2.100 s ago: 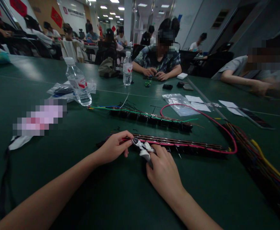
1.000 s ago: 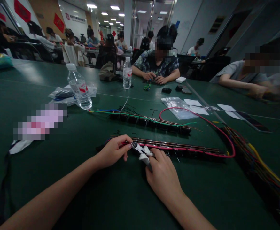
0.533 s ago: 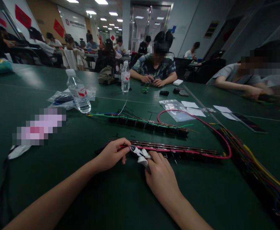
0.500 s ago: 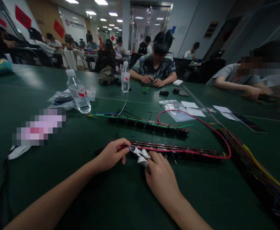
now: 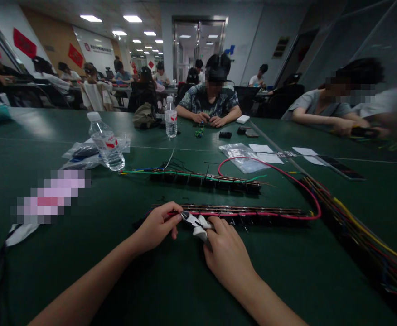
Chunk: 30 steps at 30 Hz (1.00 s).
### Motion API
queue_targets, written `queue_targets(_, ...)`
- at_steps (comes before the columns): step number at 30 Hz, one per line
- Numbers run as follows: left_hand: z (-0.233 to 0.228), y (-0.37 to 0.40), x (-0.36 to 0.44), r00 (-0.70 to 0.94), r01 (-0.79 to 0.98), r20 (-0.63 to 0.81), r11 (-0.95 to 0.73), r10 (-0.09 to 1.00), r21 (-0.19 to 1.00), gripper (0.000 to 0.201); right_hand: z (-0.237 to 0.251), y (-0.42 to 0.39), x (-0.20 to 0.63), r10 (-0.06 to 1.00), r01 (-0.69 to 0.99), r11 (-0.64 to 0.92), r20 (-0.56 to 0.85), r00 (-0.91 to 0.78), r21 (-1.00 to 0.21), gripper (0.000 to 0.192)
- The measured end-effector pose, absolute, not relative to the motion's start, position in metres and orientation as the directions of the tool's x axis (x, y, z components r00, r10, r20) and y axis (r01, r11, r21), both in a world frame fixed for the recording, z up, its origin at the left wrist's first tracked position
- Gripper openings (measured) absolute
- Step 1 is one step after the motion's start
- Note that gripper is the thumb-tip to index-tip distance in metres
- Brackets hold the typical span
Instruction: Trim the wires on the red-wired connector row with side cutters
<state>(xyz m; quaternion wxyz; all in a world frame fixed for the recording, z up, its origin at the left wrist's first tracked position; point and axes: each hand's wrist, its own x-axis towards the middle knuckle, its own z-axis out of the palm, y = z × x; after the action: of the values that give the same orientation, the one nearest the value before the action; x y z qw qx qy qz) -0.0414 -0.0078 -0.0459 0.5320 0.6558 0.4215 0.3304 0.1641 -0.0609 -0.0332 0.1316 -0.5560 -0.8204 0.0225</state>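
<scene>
Fingers (image 5: 220, 224) of the right hand (image 5: 228, 250) are wrapped round the handles of the pliers (image 5: 193, 221) at the centre of the frame. The left hand's (image 5: 153, 228) thumb and forefinger come together at the pliers' tip; whether they pinch anything is too small to tell. The near strip (image 5: 273, 220) runs behind both hands, from centre to right of centre, its red wire (image 5: 320, 209) looping up at the right.

The step in hand seems to be close plier work beside this strip; whether the tip touches it I cannot tell. The next move would call for a steady tool, with fingertips and red wire kept out of its bite.

Counted: one pair of pliers; two strips, the far strip (image 5: 215, 181) above the near one; one wire bundle (image 5: 351, 226), lower right; two bottles (image 5: 107, 146), upper left and upper centre; four paper slips (image 5: 260, 148), right of centre.
</scene>
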Motion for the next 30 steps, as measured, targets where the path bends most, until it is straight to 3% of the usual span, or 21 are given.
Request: queue_targets(30,-0.045,-0.008,-0.04,0.413,0.207,-0.005,-0.089,0.911,0.974,0.011,-0.044,-0.055,0.168,0.888,0.881,0.44,0.234,-0.397,-0.173,0.008)
